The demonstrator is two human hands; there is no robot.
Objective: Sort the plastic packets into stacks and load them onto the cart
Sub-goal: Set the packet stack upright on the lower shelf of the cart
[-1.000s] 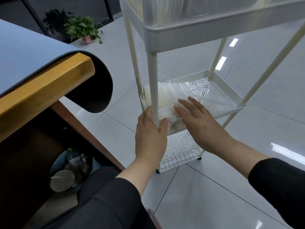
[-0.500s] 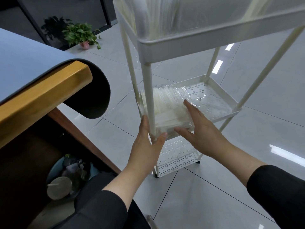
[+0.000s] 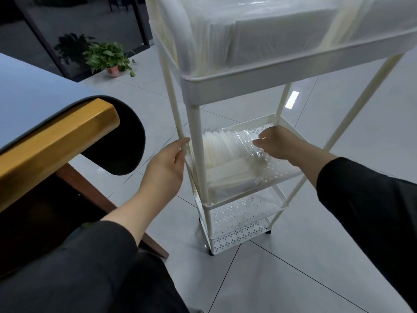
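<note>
Dim, cool light; ceiling-lamp glare on glossy floor [image 3: 293, 99]; edges bowed.

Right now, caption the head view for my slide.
Both hands, left and right, settle plastic packets on the cart's middle shelf.
</note>
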